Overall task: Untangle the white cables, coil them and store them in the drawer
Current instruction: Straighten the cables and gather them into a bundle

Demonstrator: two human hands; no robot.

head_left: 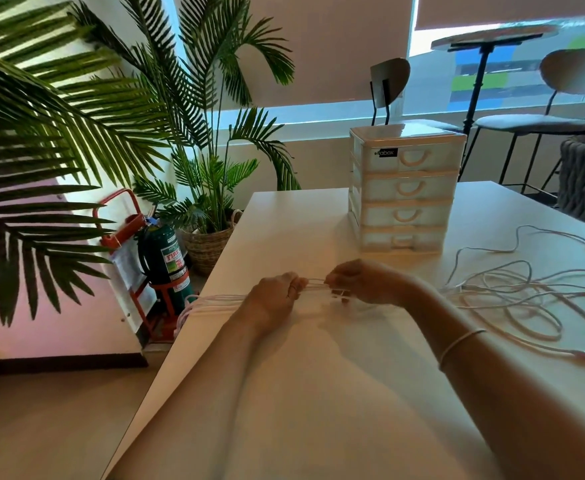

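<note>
Presently, the head view, the only one supplied, shows both hands working in front of the drawer unit (402, 188), which stands on the white desk (319, 393). The left hand (273, 296) has its grip clenched around several gathered strands of white cable (313, 285), and the right hand (360, 282), just beside it, pinches the same strands. The short run between the two hands looks taut. From the left hand, a looped bundle (201, 303) of that cable trails away from the drawer unit and hangs over the desk edge.

To the other side of the drawer unit, nearer the viewer, a loose tangle of cables (513, 296) lies spread on the desk, with plug ends lying apart from it. It is not coiled.

All four drawers of the unit appear closed; nothing stored is visible.

Assessment: one cable is being gathered into a coil, partly formed. The remaining tangle has yet to be separated and coiled, and no storing has begun. The task is judged to be at an early stage.
</note>
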